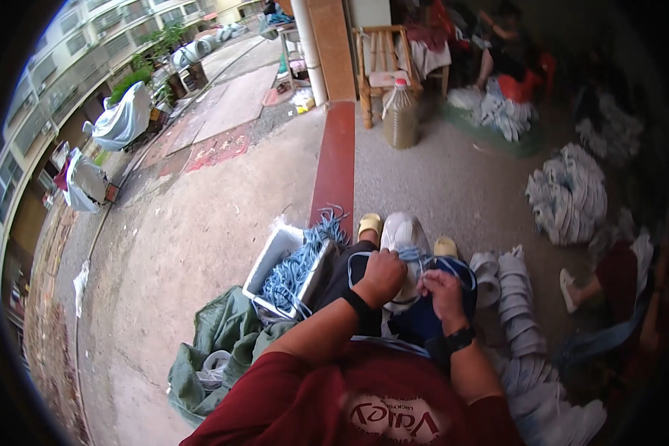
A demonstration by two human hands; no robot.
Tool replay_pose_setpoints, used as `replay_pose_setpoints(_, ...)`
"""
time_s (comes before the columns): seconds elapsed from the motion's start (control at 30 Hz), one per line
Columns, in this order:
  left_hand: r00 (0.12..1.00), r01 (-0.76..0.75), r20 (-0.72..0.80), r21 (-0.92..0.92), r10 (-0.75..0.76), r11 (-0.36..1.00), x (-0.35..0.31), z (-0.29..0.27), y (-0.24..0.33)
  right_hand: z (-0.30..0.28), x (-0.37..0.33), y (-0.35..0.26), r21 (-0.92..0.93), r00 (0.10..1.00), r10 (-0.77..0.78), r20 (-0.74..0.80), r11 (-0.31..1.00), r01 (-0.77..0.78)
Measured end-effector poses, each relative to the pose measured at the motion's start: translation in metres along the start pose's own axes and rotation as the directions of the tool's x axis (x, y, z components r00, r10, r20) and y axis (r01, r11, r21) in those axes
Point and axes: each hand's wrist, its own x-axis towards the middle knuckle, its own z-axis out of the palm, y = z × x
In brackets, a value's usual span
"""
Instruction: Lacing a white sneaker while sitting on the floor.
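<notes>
A white shoe rests on my lap between my knees, its toe pointing away from me. Light blue shoelace runs across the upper part of the shoe. My left hand is closed on the lace at the shoe's left side, and a loop of it hangs out to the left. On the right, my right hand pinches with bent fingers, with a lace loop arching beside it. Where exactly the fingertips grip is hard to see. Dark blue cloth covers my lap under the hands.
A white foam box of blue laces stands at my left, beside a green sack. Stacked white shoe pieces lie at my right, with another bundle farther off. Ahead are a large bottle and a bamboo chair. Other people sit at the right.
</notes>
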Motion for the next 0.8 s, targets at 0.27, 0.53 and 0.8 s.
replay_pose_setpoints(0.27, 0.952, 0.013, -0.298, -0.168, -0.064, 0.986, -0.006, 0.043, -0.010, 0.000, 0.001, 0.002, 0.054, 0.998, 0.018, -0.064, 0.998, -0.015)
replay_pose_setpoints(0.53, 0.952, 0.060, -0.292, -0.110, -0.090, 0.992, 0.006, 0.023, -0.016, -0.002, 0.021, -0.003, 0.150, 0.999, -0.007, -0.054, 0.989, 0.015)
replay_pose_setpoints(0.8, 0.944, -0.004, -0.324, -0.198, -0.061, 0.980, 0.008, 0.006, 0.000, -0.004, 0.007, -0.005, 0.259, 0.994, -0.093, -0.064, 0.960, 0.107)
